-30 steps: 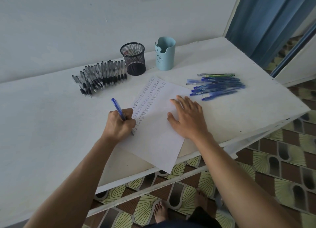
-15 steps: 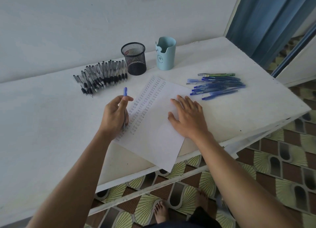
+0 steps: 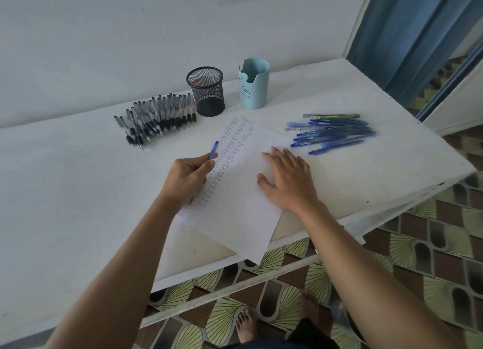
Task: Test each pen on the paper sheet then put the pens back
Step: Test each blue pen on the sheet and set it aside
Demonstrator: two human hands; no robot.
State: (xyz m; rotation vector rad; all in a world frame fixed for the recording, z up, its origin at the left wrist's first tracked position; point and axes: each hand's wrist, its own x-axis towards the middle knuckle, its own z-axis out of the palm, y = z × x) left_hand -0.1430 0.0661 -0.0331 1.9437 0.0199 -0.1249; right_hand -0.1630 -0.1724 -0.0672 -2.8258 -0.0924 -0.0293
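A white paper sheet (image 3: 235,207) lies on the white table (image 3: 78,191), with columns of small pen marks along its left side. My left hand (image 3: 187,177) grips a blue pen (image 3: 213,149) at the sheet's left edge, the pen's end pointing up and away. Flat on the sheet's right part lies my right hand (image 3: 288,180), fingers spread. A row of several black pens (image 3: 159,118) lies at the back left. Several blue pens (image 3: 332,132) lie in a pile at the right. A black mesh cup (image 3: 206,91) and a light blue cup (image 3: 254,83) stand at the back.
A white wall rises behind the table. The table's near edge runs diagonally below the sheet, and the sheet's lower corner hangs over it. Patterned floor tiles and bare feet show below. A blue curtain (image 3: 407,34) hangs at the far right.
My left hand stopped writing, lifted the blue pen off the sheet and turned it, so its end now points up and away. My right hand has stayed on the sheet.
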